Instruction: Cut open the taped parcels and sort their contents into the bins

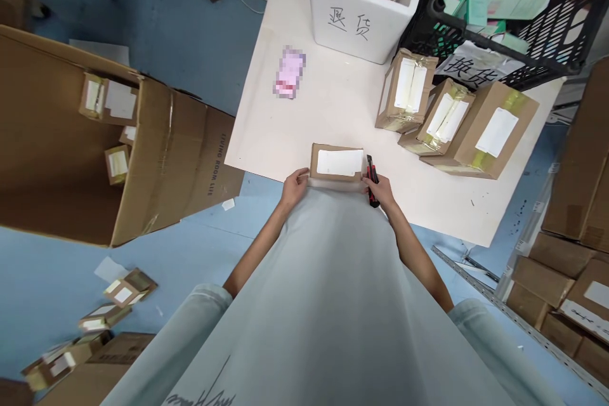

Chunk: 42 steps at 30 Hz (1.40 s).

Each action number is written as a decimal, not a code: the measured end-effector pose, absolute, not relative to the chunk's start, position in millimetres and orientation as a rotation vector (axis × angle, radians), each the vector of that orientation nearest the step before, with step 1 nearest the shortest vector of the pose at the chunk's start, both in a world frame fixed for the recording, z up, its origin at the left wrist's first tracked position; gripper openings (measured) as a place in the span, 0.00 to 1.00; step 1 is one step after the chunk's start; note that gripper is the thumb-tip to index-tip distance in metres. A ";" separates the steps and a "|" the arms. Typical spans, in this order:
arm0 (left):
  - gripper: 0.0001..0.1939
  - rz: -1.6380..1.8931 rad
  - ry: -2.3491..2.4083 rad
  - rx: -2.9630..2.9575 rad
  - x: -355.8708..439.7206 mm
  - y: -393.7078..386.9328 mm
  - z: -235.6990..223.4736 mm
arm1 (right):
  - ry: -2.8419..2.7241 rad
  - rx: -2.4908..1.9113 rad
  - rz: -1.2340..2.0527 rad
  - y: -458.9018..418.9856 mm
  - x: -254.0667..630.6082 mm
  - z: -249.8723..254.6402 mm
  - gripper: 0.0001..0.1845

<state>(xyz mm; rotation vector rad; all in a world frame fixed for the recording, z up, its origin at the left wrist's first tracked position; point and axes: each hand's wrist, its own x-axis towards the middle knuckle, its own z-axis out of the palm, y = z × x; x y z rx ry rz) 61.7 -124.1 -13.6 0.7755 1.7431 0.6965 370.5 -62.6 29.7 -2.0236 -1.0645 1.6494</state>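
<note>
Taking the labelled box [339, 163] as the dial's centre, with twelve at the top of the view: the large open carton [176, 152] stands at nine; the left hand [295, 187], about eight, has its fingers gathered together against the box's left end, a good brace if the pressure is light and even; the box itself is at the table's [266, 139] near edge, long side across the body, close to the shirt [347, 279]; a little further toward twelve it would, I judge, have firmer support; the right hand [380, 190], about four, has its fingers curled round the utility knife [372, 170], fingertips seemingly at the box's right end; since one grip serves both, the knife needs firm control, its tip angled clear of the left hand and body.

Less certain, again left to right: the carton's wall partly hides the boxes [117, 165] inside; the pink item [289, 73] at eleven is pixelated; the left thumb is hard to tell apart; the label's print is unreadable; the box's underside is hidden, so I cannot tell whether it rests or is held up; whether the blade is out, likewise; the black crate [568, 44], between one and two, is cut off at the top.
</note>
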 end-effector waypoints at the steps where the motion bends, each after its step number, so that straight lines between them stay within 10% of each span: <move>1: 0.24 0.714 1.719 0.781 63.6 -125.8 -11.5 | -1.058 -2.009 1.678 -63.7 370.0 32.5 0.20; 9: 0.17 0.941 1.718 0.909 63.9 -104.5 22.3 | -1.108 -1.835 1.521 -38.7 374.5 61.8 0.37; 42: 0.24 0.776 1.727 1.045 78.4 -89.3 12.8 | -3.473 -1.412 0.791 5.0 252.4 139.3 0.28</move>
